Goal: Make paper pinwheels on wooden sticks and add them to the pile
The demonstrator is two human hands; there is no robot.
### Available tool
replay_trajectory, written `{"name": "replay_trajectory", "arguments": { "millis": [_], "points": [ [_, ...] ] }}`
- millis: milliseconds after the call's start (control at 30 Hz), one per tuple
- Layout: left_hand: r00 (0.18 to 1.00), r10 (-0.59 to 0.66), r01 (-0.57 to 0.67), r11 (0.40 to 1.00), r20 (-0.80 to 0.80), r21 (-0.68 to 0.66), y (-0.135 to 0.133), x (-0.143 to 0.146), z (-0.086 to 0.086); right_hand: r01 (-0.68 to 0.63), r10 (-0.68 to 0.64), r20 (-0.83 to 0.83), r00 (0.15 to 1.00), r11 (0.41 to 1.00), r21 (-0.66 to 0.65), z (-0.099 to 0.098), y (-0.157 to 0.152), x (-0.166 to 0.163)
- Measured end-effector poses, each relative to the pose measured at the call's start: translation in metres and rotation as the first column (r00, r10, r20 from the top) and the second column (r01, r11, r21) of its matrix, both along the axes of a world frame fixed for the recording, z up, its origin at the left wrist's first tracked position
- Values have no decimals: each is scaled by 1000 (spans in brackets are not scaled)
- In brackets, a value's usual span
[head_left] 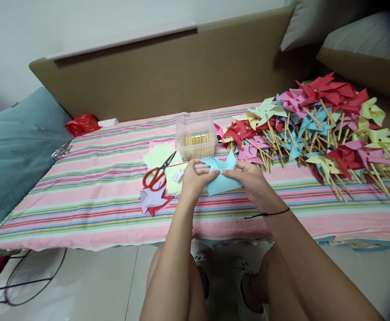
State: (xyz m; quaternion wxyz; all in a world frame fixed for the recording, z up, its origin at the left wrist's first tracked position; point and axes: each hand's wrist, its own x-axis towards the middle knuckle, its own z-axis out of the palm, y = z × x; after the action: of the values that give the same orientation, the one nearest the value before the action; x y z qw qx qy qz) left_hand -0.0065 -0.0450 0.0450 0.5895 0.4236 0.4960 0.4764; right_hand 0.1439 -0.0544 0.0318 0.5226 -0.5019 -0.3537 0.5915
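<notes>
Between my two hands is a light blue paper pinwheel (222,183), partly folded, with two corners curled up at the top and the lower part lying flat. My left hand (198,176) grips its left side, the thumb pressed near the centre. On the right side my right hand (248,176) pinches it, its thumb also close to the middle. Just left of my left hand lie red-handled scissors (155,177) on pale green paper squares (161,156). A small white labelled packet (178,175) rests on the paper. Below the scissors is a lilac paper piece (151,198) over a red one (159,206).
Behind my hands stands a clear plastic box (196,117) holding short wooden sticks (198,140). Many finished pinwheels (291,142) on sticks are heaped at the right. A striped cloth (91,196) covers the seat. A red plastic bag (83,125) and a teal cushion (17,142) are at the left.
</notes>
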Motion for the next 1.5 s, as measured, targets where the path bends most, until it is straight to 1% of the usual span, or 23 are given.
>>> {"name": "replay_trajectory", "arguments": {
  "millis": [267, 600, 833, 933, 1100, 1300, 1400, 1500],
  "points": [
    [1000, -7, 7, 1000, 14, -2, -1, 1, 0, -36, 36, 9, 999, 999, 23, -1, -1, 1],
    [1000, 12, -11, 999, 18, -33, 0, 3, 1, -46, 46, 8, 999, 999, 9, 0, -1, 1],
    [993, 119, -119, 991, 11, -54, 1, 3, 3, -61, 62, -17, 998, 997, 55, 4, -1, -2],
    [991, 132, -131, 991, 29, -38, 1, 3, 3, -41, 44, -31, 999, 997, 64, 5, -1, -4],
    [995, 100, -100, 994, 13, -44, 1, 3, 2, 22, -19, -35, 999, 997, 78, 1, -1, -6],
    [996, 88, -87, 995, 0, -44, 0, 4, 0, 35, -34, -9, 999, 994, 108, -3, 0, -5],
    [998, 67, -67, 997, 4, -39, 1, 2, -1, 45, -46, 12, 999, 994, 97, -2, 0, -5],
    [1000, 14, -13, 999, 24, -45, 3, -4, 0, 43, -45, 31, 999, 998, 56, -1, 0, -4]
  ]
}}
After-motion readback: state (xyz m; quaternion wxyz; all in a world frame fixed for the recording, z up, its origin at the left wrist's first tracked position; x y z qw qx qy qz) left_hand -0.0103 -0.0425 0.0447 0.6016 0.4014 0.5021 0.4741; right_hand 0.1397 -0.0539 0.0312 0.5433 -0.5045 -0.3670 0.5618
